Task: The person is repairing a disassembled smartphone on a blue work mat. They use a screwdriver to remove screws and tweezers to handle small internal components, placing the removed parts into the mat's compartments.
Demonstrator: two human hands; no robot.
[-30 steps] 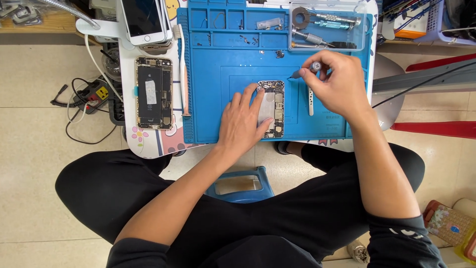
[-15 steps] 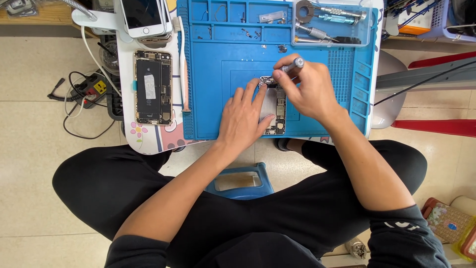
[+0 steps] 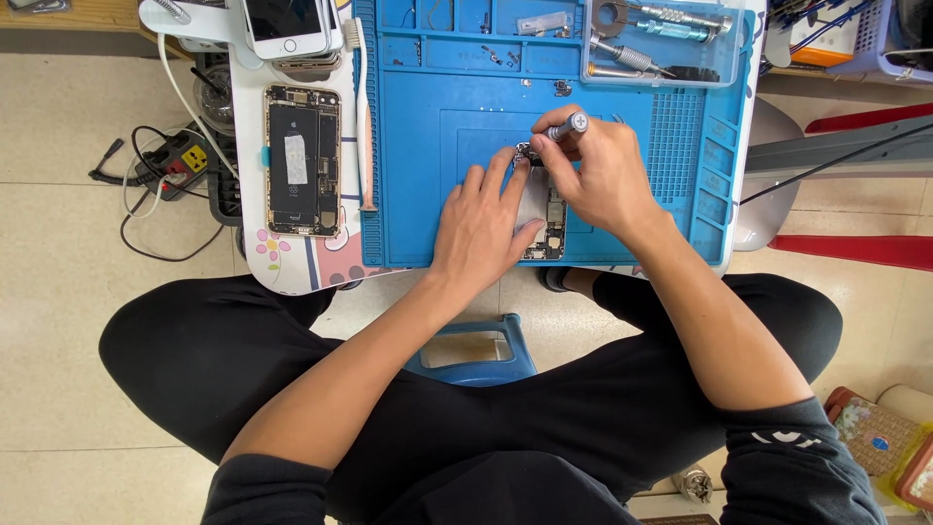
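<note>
An opened phone body (image 3: 550, 220) lies on the blue work mat (image 3: 408, 185), mostly covered by both hands. My left hand (image 3: 481, 224) lies flat on its left side and pins it to the mat. My right hand (image 3: 598, 175) grips a small silver screwdriver (image 3: 567, 126) held upright, with its tip at the phone's top edge. Tiny loose parts sit beside the tip.
A second opened phone (image 3: 302, 160) lies left of the mat, next to a thin brush (image 3: 366, 117). A white phone (image 3: 287, 21) rests at top left. A clear tray of drivers (image 3: 661, 39) sits at the mat's top right. A power strip (image 3: 185, 156) and cables lie on the floor at left.
My right hand carried the screwdriver left from the mat's right side to the top edge of the phone. My left hand stayed pressed on the phone.
</note>
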